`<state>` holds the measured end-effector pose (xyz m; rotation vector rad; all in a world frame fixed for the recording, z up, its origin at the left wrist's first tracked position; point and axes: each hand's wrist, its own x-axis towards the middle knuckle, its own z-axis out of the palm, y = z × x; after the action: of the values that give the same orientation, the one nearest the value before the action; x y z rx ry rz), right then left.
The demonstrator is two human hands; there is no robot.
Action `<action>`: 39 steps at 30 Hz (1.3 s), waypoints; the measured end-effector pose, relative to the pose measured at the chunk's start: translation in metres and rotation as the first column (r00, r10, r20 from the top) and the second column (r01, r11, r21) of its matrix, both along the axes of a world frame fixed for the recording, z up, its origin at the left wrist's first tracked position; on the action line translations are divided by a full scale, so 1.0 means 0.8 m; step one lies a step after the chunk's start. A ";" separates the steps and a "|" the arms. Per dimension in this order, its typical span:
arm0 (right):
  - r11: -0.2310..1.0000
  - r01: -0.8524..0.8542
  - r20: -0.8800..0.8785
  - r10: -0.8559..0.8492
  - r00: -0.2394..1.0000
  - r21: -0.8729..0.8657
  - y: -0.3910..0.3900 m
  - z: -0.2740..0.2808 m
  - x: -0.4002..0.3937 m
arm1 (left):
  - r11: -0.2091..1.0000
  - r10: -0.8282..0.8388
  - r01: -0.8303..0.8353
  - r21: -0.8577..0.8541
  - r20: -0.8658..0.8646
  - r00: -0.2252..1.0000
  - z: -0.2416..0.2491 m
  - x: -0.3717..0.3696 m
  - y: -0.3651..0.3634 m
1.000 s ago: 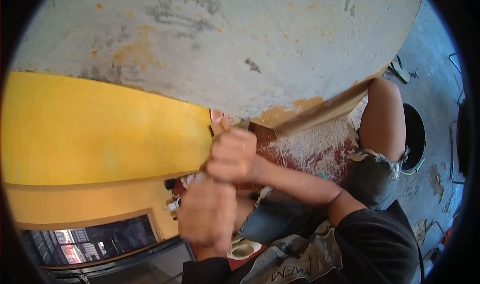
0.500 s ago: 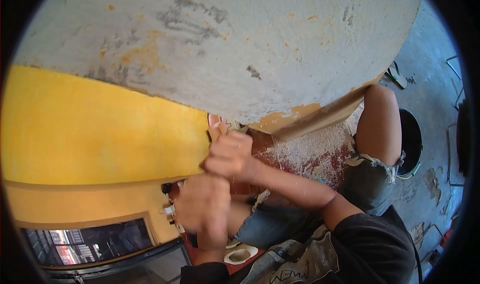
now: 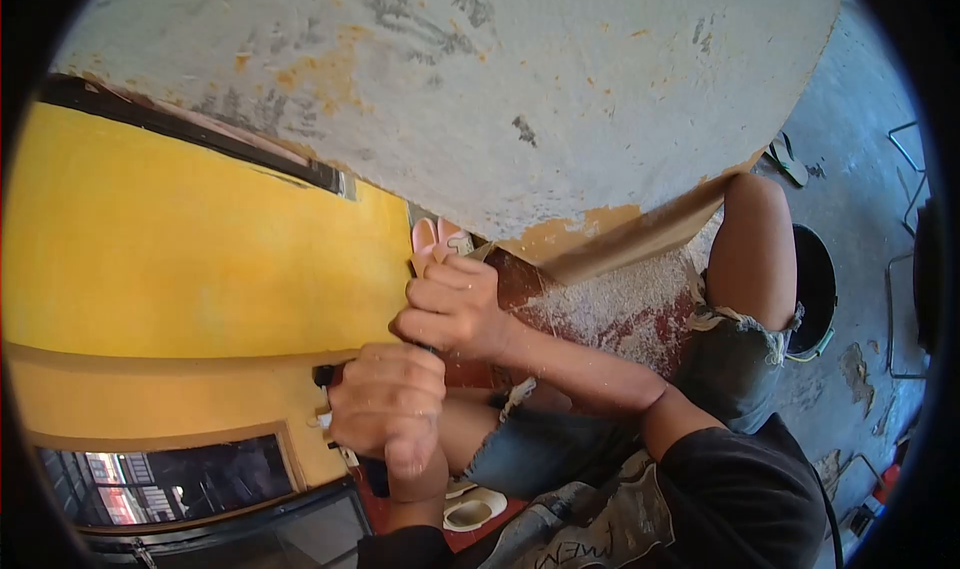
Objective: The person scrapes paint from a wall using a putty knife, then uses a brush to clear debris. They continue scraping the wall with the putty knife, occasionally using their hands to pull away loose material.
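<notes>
Both my hands are closed in fists, one just beyond the other, in the middle of the view. My right hand (image 3: 455,304) is closed in front of the lower edge of a worn grey-white panel (image 3: 600,99) with patches of flaked paint. Nearer to my body, my left hand (image 3: 388,399) has its fingers curled, with the thumb towards me. A small dark bit shows between the fists; what they grip is hidden by the fingers. A yellow wall (image 3: 200,239) stands to the left of both hands.
Pale flakes (image 3: 630,304) litter the red floor below the panel. A black bucket (image 3: 815,289) stands beside my right knee, and a flip-flop (image 3: 788,159) lies behind it. Pink slippers (image 3: 425,234) sit beyond my hands, a white shoe (image 3: 475,509) near my lap. A framed glass pane (image 3: 180,479) is lower left.
My left hand, blurred before, has shifted slightly left and is sharper now. My right hand moved slightly left. The view has shifted, showing a dark strip between panel and yellow wall.
</notes>
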<state>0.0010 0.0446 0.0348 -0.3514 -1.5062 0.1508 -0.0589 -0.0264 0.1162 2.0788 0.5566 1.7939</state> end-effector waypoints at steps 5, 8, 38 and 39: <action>0.999 0.040 0.022 -0.040 0.999 -0.029 -0.004 -0.004 -0.001 | 0.964 0.252 -0.254 -0.076 -0.039 0.967 -0.009 0.005 -0.013; 0.997 0.023 0.017 -0.022 1.000 -0.071 -0.003 -0.009 -0.005 | 0.987 0.139 -0.136 0.091 -0.034 0.990 -0.014 0.003 -0.004; 0.999 0.029 0.012 -0.029 1.000 0.020 -0.003 0.001 0.007 | 0.977 -0.130 0.144 0.160 -0.096 0.987 0.004 0.012 0.001; 0.997 -0.026 0.021 0.028 0.999 -0.067 0.002 -0.011 0.002 | 0.996 -0.048 0.052 0.071 -0.059 0.997 -0.006 0.006 -0.004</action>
<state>0.0030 0.0464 0.0262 -0.3870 -1.5307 0.2195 -0.0539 -0.0297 0.1118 2.1790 0.4566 1.7558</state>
